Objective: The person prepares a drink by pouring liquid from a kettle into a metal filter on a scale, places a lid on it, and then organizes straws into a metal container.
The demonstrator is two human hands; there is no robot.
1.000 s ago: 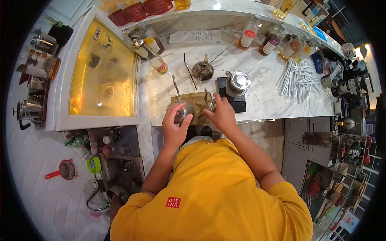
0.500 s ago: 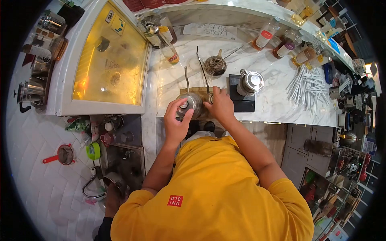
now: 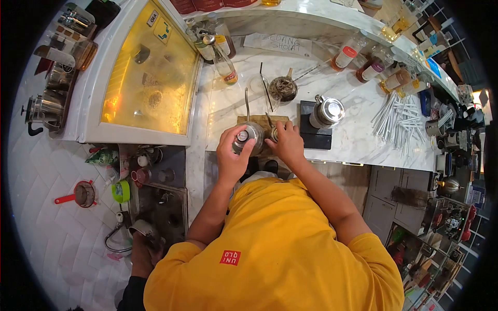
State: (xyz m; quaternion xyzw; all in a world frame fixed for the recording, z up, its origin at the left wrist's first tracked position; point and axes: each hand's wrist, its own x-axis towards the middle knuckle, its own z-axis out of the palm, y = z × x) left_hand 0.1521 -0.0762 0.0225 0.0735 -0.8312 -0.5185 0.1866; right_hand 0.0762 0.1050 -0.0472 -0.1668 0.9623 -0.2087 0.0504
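Observation:
My left hand (image 3: pixel 234 147) curves around the lid and top of a steel gooseneck kettle (image 3: pixel 252 136), whose thin spout points away from me. Close beside it, my right hand (image 3: pixel 287 142) has its fingers wrapped on a small metal item (image 3: pixel 274 133), mostly hidden by the fingers. Both things are at a brown cloth (image 3: pixel 259 119) by the counter's near edge. A black scale (image 3: pixel 315 140) lies to the right, bearing a lidded steel pot (image 3: pixel 330 110). Farther back are a round glass vessel with dark contents (image 3: pixel 283 89) and a thin dark stick (image 3: pixel 266 85).
A glass-fronted cabinet (image 3: pixel 148 78) stands at the left. Bottles (image 3: pixel 345 54) line the counter's back, near a handwritten paper sign (image 3: pixel 277 44). White straws (image 3: pixel 399 122) are spread at the right. Another person's hand (image 3: pixel 155 251) is by a metal pitcher at the lower-left sink.
The view has shifted slightly. The dark stick, earlier reaching to my right hand, now lies apart from it, farther back. My left hand remains on the kettle.

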